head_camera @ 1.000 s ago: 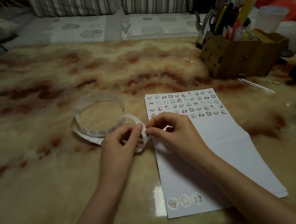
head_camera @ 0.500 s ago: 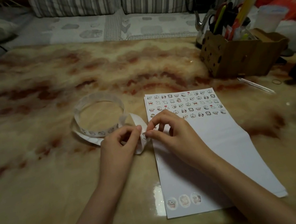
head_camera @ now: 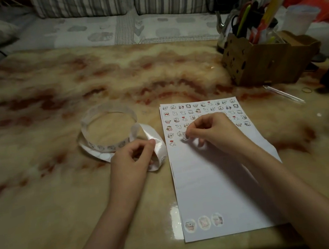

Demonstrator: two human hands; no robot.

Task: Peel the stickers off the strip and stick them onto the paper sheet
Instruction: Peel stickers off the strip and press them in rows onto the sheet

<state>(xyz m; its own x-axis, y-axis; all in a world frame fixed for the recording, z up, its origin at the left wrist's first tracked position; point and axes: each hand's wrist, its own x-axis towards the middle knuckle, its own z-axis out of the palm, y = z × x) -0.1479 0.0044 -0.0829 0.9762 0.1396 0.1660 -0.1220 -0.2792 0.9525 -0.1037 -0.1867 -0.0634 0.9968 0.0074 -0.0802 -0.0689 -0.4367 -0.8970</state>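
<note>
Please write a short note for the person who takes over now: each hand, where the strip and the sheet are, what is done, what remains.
Left hand: grips the loose end of the white coiled sticker strip, just left of the sheet.
Right hand: pinches one small cartoon sticker at the white paper sheet; contact with the paper cannot be told.
Done: rows of small stickers fill the sheet's top; a new row has one.
Left: press this sticker down beside it, then peel more; the coil carries stickers.
</note>
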